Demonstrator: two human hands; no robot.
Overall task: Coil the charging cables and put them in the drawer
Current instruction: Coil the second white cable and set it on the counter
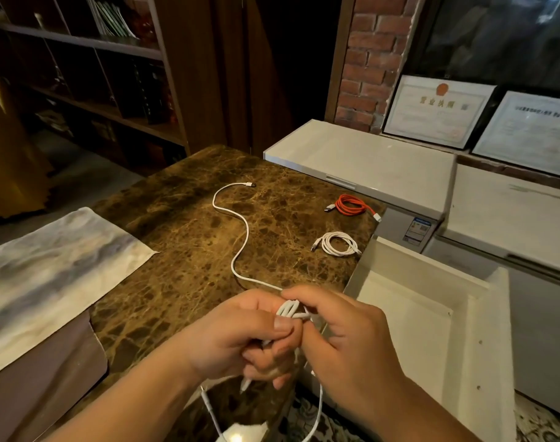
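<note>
A long white cable (240,224) snakes across the brown marble counter (176,237), its plug end lying far from me. Its near end is folded into a few loops between my hands. My left hand (240,333) pinches the loops, and my right hand (342,339) grips the same bundle from the right. One connector tip pokes out below my left fingers. A coiled white cable (336,244) and a coiled orange cable (352,205) lie on the counter's right side. The white drawer (431,314) stands open to the right of the counter, and I see nothing inside it.
A grey-blue cloth (49,275) covers the counter's left part. White chest-style units (384,161) stand behind the drawer, with framed certificates (438,110) against a brick wall. Dark shelves (97,74) fill the far left. Another thin white lead (208,406) hangs at the counter's near edge.
</note>
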